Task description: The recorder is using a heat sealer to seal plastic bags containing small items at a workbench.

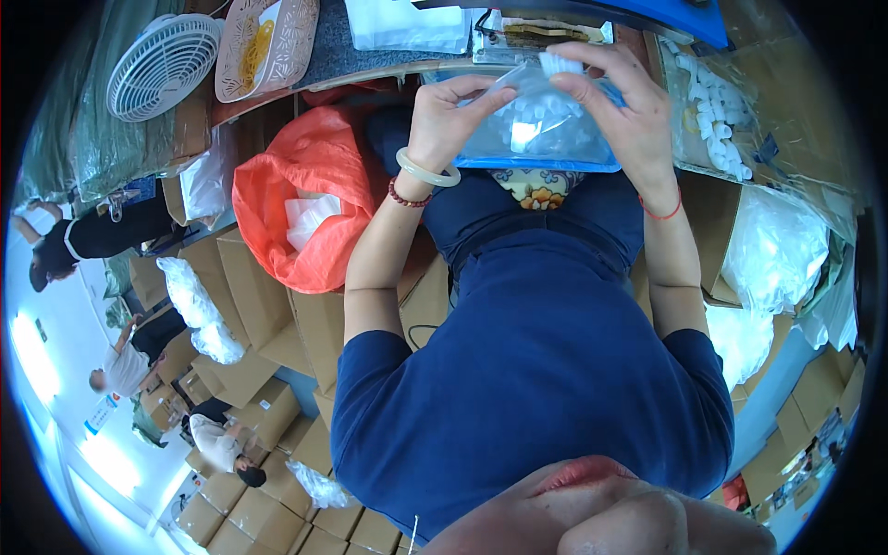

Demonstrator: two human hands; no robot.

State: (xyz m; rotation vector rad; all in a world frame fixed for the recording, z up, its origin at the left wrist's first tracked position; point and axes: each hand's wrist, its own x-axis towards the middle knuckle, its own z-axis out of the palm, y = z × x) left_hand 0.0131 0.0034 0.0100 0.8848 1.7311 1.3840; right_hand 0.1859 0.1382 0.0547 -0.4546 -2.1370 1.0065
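This place looks like a packing workshop. Many brown square cardboard cartons (256, 511) are stacked at the left, large clear plastic bags (777, 245) are at the right, and small white plastic pieces (717, 116) lie there in bulk. Far to the left, two people in white shirts (215, 444) are among the cartons.

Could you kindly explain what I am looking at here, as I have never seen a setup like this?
Of course. There is no robot: these are a person's bare hands. The single picture comes from a wide fisheye camera worn on the head, looking down, so straight edges bend near the rim. The left hand pinches a clear plastic bag, and the right hand holds a small white ribbed piece by it. Beneath is a blue tray. On the table ahead are flat plastic bags and a pale openwork basket. A red sack stands left of the left arm.
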